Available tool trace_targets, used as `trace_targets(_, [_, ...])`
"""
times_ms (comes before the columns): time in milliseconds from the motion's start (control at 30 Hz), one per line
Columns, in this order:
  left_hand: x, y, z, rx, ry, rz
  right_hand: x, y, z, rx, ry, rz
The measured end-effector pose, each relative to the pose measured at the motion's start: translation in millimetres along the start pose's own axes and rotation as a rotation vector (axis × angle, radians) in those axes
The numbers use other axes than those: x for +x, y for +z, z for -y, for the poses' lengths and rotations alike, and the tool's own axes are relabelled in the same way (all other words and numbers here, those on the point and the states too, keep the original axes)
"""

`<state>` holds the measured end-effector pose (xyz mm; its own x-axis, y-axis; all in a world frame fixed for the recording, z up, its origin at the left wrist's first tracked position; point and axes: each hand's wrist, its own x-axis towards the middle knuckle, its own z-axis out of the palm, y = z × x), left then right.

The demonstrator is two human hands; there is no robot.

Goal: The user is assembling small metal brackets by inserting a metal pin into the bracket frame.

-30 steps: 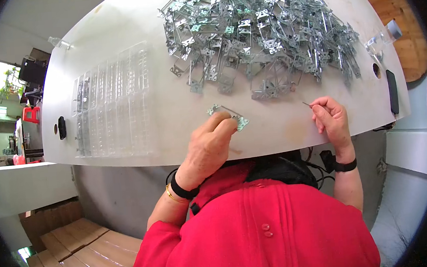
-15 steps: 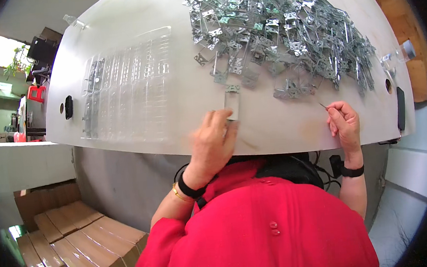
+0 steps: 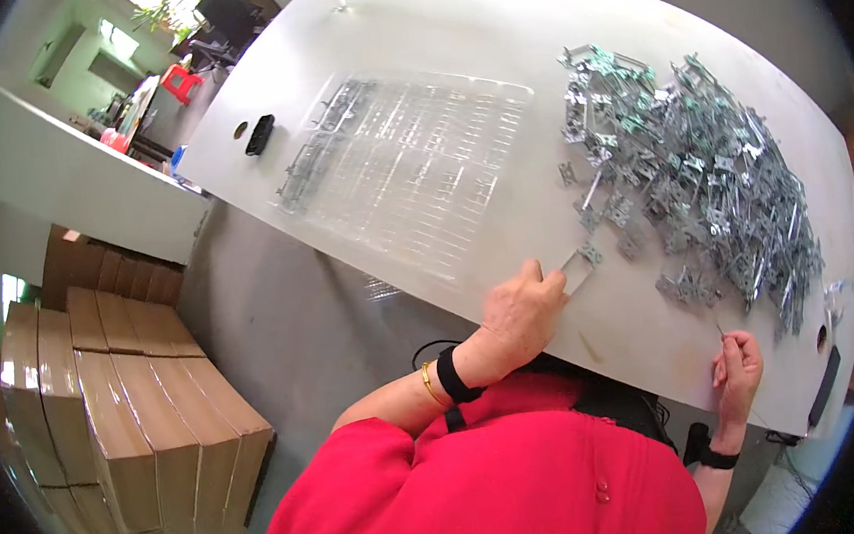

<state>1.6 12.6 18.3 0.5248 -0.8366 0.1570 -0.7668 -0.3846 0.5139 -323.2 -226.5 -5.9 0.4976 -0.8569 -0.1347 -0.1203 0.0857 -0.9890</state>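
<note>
1. Left hand (image 3: 523, 318): fingers closed around the near end of a metal bracket (image 3: 590, 252); fingertips hidden. The far end projects beyond the grip, presumably to leave it exposed. Whether the bracket touches the table (image 3: 457, 14) cannot be determined.
2. Right hand (image 3: 738, 375): thumb and fingers pinched together on a thin rod (image 3: 721, 328), tip pointing away from the body. This hold appears suited to so slender a piece.
3. Loose bracket pile (image 3: 715, 169): heaped beyond both hands, toward the right, seemingly for easy reach.
4. Clear plastic tray (image 3: 496, 173): flat, left of the pile; its leftmost compartments contain grey pieces, the divisions apparently keeping them separated.
</note>
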Motion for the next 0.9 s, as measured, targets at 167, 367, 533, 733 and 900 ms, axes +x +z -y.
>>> trace_targets(167, [-2.0,-5.2,12.8,-0.137,-0.066,0.131,4.2,0.4,0.9,0.000,0.003,0.010])
trace_targets(367, [-0.3,-53.0,44.4,-0.324,0.001,-0.117,10.7,-5.9,-3.3,-0.004,0.013,0.026])
trace_targets(533, [-2.7,-116.0,94.5,-0.184,-0.188,-0.386,15.8,-10.9,2.4,0.050,0.090,0.004])
trace_targets(733, [-19.1,-163.9,169.0,-0.084,-0.387,-0.667,27.3,-18.6,-3.2,0.097,0.076,-0.031])
trace_targets(900, [-21.2,-189.9,208.0,0.067,-0.487,-0.803,38.2,-17.7,-3.0,0.117,0.088,-0.066])
